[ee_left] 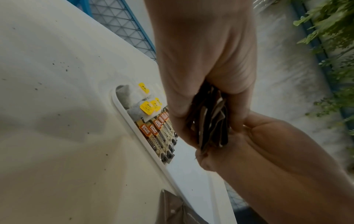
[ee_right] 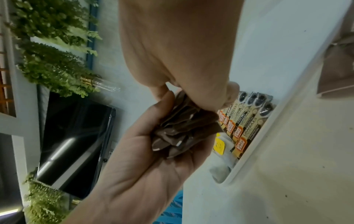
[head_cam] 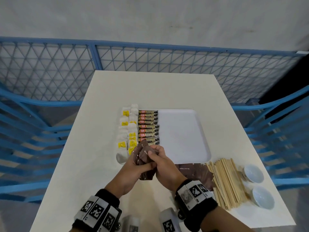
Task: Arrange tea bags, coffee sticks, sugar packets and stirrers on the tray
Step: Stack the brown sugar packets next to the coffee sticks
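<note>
Both hands hold one bunch of brown sugar packets (head_cam: 144, 156) just above the near left corner of the white tray (head_cam: 184, 131). My left hand (head_cam: 141, 166) cups the bunch from below with curled fingers; in the right wrist view the packets (ee_right: 184, 130) lie fanned in its palm (ee_right: 143, 166). My right hand (head_cam: 154, 154) pinches the packets (ee_left: 208, 121) from above. On the tray, tea bags (head_cam: 127, 131) with yellow tags fill the left column, and coffee sticks (head_cam: 148, 126) lie in a row beside them. The tray's right part is bare.
More brown sugar packets (head_cam: 192, 171) lie on the table in front of the tray. Right of them is a pile of wooden stirrers (head_cam: 225, 181), then two white bowls (head_cam: 253, 173) near the right edge. A blue mesh fence (head_cam: 66, 64) surrounds the table.
</note>
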Demonstrator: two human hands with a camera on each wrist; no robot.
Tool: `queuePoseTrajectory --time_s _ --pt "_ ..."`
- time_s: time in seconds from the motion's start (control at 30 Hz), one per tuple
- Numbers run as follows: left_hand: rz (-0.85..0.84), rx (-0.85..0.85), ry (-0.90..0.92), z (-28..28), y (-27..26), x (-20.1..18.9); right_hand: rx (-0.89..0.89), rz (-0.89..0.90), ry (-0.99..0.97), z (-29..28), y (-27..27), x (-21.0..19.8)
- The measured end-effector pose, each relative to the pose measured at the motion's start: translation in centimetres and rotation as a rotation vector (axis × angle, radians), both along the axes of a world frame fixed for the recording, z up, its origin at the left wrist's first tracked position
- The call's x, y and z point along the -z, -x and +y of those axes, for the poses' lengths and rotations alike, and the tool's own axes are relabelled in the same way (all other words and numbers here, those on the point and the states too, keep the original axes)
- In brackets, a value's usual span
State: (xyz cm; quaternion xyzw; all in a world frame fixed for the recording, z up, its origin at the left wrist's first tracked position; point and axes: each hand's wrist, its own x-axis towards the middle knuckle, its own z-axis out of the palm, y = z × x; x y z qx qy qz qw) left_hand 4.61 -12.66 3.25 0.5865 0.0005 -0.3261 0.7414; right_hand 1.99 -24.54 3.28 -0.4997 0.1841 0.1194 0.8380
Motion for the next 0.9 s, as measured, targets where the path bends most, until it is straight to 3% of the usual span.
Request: queuePoseTrajectory --time_s 0.2,0.37,0.53,0.73,0.9 --pt "0.070 -0.059 -0.020 -0.2 -0.5 -0.3 0.044 -0.015 0.379 0.7 -0.5 0.6" --pt "0.132 -0.057 0.005 -1.1 -0.7 -0.6 0.123 -0.030 0.315 -1.2 -0.8 1.2" --pt "0.134 -0.086 0.025 -3.3 -1.1 -0.8 0.044 -0.056 0.249 -4.6 -1.7 0.6" --pt "0.095 -0.199 0.034 -6.7 -1.8 -0.7 -0.019 -0.107 0.435 -8.9 -3.0 0.1" --pt "0.068 -0.225 0.061 -8.4 -1.9 -0.6 -0.070 -0.139 0.419 -11.5 -4.2 0.3"
